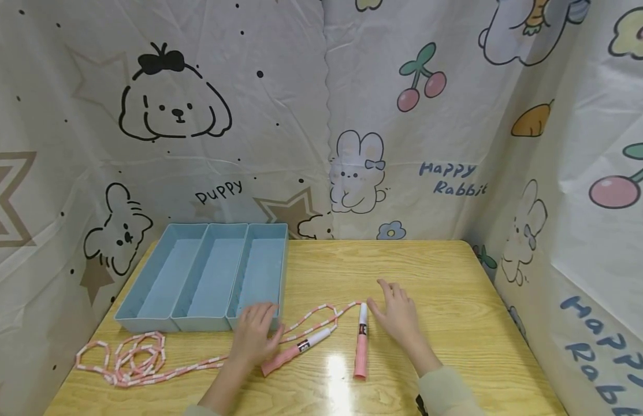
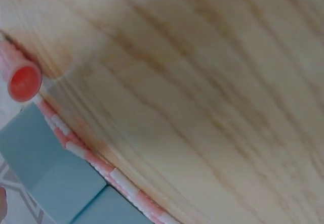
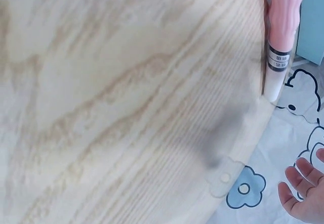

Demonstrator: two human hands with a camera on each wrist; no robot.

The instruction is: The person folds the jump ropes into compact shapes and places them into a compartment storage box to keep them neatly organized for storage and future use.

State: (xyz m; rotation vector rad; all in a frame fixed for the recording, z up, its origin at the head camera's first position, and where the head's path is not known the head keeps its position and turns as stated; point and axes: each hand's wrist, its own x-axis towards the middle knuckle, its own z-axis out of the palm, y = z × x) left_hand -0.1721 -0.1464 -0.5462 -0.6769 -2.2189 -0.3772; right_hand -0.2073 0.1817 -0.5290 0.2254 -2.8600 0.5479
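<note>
A pink and white beaded jump rope [image 1: 196, 366] lies on the table, coiled at the left. One of its handles [image 1: 285, 359] lies slanted in the middle. The other handle [image 1: 361, 341] points away from me, farther right; the right wrist view also shows a handle [image 3: 283, 21]. My left hand [image 1: 256, 338] is over the rope at the blue tray's front right corner, fingers loosely bent, with nothing visibly gripped. Whether it touches the tray or rope I cannot tell. Just right of the right handle, my right hand [image 1: 399, 318] has its fingers spread and holds nothing.
A blue tray [image 1: 201, 325] with three compartments stands at the back left of the wooden table [image 1: 420, 271]. Behind the table and along its sides hangs a printed cloth [image 1: 279, 115]. A small dark object [image 1: 421, 405] shows by the right sleeve.
</note>
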